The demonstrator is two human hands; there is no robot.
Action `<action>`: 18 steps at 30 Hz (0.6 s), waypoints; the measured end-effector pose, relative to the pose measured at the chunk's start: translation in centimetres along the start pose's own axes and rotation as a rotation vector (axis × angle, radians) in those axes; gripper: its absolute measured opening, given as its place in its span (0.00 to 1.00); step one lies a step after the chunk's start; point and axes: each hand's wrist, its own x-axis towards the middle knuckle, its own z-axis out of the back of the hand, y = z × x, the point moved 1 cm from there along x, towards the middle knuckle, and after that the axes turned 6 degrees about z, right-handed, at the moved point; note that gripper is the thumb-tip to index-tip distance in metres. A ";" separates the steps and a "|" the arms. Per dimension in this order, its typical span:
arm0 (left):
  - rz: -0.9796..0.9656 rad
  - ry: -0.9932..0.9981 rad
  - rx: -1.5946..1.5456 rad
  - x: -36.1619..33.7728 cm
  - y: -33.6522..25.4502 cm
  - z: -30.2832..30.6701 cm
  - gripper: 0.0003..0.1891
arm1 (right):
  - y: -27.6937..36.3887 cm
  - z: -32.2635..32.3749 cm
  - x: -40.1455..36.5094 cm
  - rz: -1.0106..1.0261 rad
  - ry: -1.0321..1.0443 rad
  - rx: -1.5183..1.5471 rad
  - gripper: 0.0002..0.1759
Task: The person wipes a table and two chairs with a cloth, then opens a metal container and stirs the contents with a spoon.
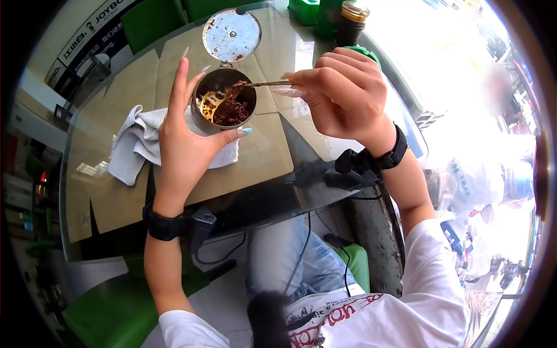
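My left hand [188, 139] is wrapped round a metal canister [206, 123], thumb at its near side and some fingers raised at its left. Dark red chili-like paste with yellowish streaks lies inside. The hinged round lid [232, 35] stands open behind it, spotted with red bits. My right hand [342, 93] pinches the handle of a thin metal spoon [270, 84], whose far end is in the canister's mouth among the paste. A grey-white cloth [139, 145] lies beside and under my left hand.
The glass table [255, 191] has brown paper-like sheets showing on it. A dark jar with a gold lid [353, 20] and green containers [304, 10] stand at the back right. Straps with devices sit on both wrists, their cables hanging down. Green chairs [110, 313] are around the table.
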 end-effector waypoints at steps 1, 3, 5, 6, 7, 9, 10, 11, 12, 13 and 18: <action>0.013 0.001 -0.026 0.0 0.1 0.1 0.61 | -0.2 0.2 0.1 0.012 0.004 -0.008 0.08; 0.037 0.001 -0.081 0.1 0.3 0.2 0.61 | -0.3 0.0 0.1 0.062 0.024 0.034 0.06; 0.065 0.009 -0.102 0.1 0.0 0.2 0.61 | -0.2 -0.5 -0.1 0.081 0.077 0.062 0.06; 0.077 0.013 -0.112 0.1 -0.1 0.3 0.61 | -0.1 -1.1 -0.4 0.053 0.131 0.103 0.06; 0.065 0.020 -0.113 0.0 -0.2 0.3 0.61 | -0.1 -1.5 -0.8 0.049 0.158 0.113 0.06; 0.030 0.036 -0.062 0.0 -0.3 0.2 0.62 | 0.2 -2.1 -1.1 0.026 0.208 0.118 0.06; 0.011 0.044 -0.038 -0.1 -0.4 0.1 0.62 | 0.2 -2.3 -1.2 0.015 0.193 0.102 0.06; 0.013 0.061 -0.042 -0.1 -0.5 0.1 0.63 | 0.1 -2.5 -1.5 0.006 0.177 0.087 0.06; -0.004 0.064 -0.034 -0.2 -0.4 0.0 0.63 | 0.0 -2.6 -1.5 -0.001 0.162 0.072 0.06; -0.021 0.068 -0.026 -0.2 -0.3 0.0 0.64 | -0.2 -2.5 -1.4 -0.012 0.133 0.054 0.07; -0.024 0.060 0.003 -0.3 -0.5 0.1 0.65 | -0.4 -1.7 -0.9 -0.063 0.075 0.023 0.06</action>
